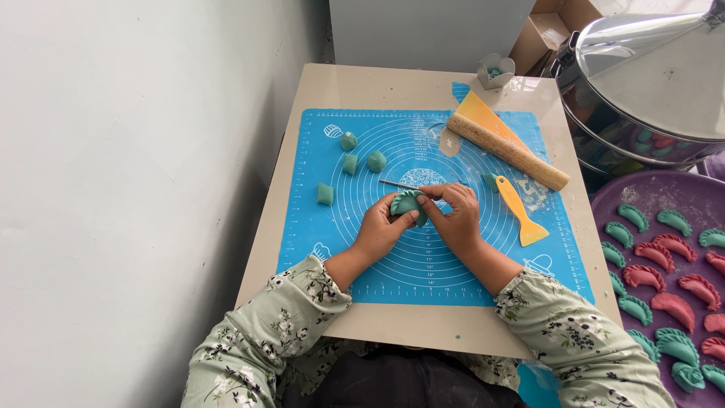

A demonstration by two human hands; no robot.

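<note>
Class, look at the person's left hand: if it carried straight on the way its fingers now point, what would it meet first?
The left hand points up and right, so it would first press further into the green dumpling it holds, then probably the right hand just beyond.

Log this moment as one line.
left hand: holds green folded dumpling | right hand: pinches its edge | below: blue silicone mat | nearby: four green dough lumps

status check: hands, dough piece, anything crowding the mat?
Left hand and right hand both pinching green dumpling above blue mat. Four green dough lumps sit apart, upper left. Yellow scraper, rolling pin to the right, clear of hands.
</note>
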